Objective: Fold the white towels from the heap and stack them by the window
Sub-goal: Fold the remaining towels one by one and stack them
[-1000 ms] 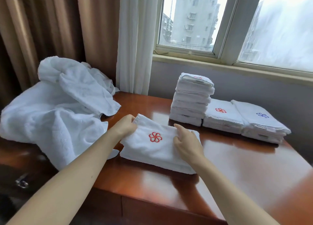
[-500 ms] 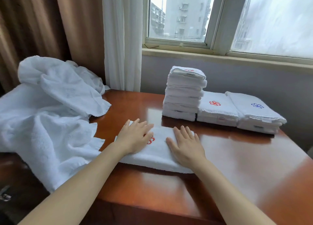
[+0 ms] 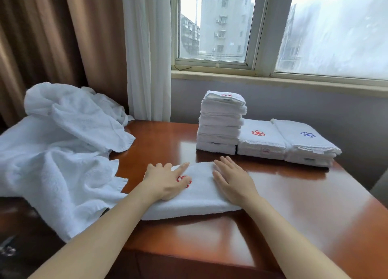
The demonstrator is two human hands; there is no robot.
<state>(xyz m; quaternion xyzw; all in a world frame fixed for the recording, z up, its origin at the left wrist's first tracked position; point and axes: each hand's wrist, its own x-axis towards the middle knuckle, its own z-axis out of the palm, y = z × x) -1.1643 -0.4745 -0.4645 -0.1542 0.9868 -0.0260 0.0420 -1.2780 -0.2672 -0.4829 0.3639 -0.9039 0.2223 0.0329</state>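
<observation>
A folded white towel (image 3: 199,197) with a red flower emblem lies flat on the wooden table (image 3: 294,211) in front of me. My left hand (image 3: 165,182) rests flat on its left part, fingers straight, partly covering the emblem. My right hand (image 3: 233,180) presses flat on its right part. The heap of unfolded white towels (image 3: 60,150) lies at the table's left. Under the window stand a tall stack of folded towels (image 3: 221,123), a low stack with a red emblem (image 3: 261,140) and a low stack with a blue emblem (image 3: 304,142).
Brown curtains (image 3: 52,37) and a white sheer curtain (image 3: 147,52) hang behind the heap. The window sill (image 3: 273,80) runs above the stacks. The table's front edge is near me, its right corner at the frame's right.
A second ago both hands gripped the towel's edges with the emblem in plain view. Now they lie flat on the folded towel, and the left hand has slid over the emblem.
</observation>
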